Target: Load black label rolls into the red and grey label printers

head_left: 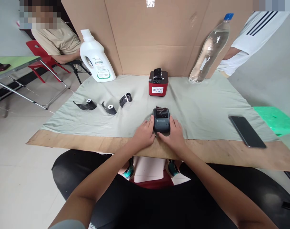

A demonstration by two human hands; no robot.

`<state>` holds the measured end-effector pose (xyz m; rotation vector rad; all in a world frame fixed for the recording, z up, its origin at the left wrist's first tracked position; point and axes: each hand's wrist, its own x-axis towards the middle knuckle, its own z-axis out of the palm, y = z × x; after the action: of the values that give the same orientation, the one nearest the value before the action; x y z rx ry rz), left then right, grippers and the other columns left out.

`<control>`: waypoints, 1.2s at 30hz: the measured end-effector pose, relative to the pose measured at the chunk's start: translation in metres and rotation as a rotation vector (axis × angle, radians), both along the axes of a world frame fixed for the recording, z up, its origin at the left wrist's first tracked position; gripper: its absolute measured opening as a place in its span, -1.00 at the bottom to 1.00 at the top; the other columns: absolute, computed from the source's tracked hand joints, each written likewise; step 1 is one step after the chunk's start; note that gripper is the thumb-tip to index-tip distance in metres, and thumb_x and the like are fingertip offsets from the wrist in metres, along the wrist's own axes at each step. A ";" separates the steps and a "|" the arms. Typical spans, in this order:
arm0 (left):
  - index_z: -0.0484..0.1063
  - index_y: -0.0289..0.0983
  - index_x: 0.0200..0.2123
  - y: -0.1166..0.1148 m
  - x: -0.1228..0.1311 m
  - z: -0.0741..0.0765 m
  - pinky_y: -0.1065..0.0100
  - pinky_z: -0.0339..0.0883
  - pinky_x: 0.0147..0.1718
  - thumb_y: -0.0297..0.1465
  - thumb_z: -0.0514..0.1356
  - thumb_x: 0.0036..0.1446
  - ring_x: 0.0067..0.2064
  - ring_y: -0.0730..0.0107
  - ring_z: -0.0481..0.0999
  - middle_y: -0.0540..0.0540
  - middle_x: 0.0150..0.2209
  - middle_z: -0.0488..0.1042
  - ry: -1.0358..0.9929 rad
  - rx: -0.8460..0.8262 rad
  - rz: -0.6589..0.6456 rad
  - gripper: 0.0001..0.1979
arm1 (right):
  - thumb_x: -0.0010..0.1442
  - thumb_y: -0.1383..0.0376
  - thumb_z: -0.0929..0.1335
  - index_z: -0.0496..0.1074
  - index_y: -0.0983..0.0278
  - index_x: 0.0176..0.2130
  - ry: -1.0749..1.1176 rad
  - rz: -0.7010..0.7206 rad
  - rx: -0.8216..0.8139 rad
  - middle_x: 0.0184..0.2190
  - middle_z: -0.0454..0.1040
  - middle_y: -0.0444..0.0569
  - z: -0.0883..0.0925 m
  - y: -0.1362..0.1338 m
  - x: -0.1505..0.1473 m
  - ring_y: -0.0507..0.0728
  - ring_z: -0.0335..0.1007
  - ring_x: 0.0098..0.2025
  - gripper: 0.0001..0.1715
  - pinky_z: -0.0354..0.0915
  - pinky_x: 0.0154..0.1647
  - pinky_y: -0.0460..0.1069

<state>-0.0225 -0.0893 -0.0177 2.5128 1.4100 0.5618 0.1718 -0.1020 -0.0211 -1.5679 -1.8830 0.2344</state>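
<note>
A small dark grey portable printer sits on the cloth near the table's front edge, a strip of shiny black film rising out of its top. My left hand grips its left side, fingers pressed along the casing. From the right, my right hand holds the other side, its thumb at the front lower edge. Just behind stands a red and black printer, also with black film on top. Three partly unrolled black rolls lie to the left: one farthest left, a middle one and a nearer one.
Grey-green cloth covers the wooden table. A white detergent bottle and a clear water bottle lean by a cardboard panel. A phone lies at right, a green stool beyond. Two people are behind.
</note>
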 end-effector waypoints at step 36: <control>-0.18 -0.63 0.49 -0.003 -0.001 0.016 -0.26 -0.33 0.53 -0.43 0.04 0.19 0.48 -0.01 0.26 -0.58 0.43 0.21 0.115 -0.032 0.009 -0.13 | 0.11 -0.06 0.49 0.10 0.52 0.46 0.025 -0.004 -0.047 0.28 0.34 0.42 0.000 0.001 0.001 0.52 0.28 0.28 0.21 0.24 0.34 0.41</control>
<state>-0.0237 -0.0923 -0.0015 2.5518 1.4579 0.3988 0.1731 -0.1007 -0.0214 -1.5925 -1.8682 0.2973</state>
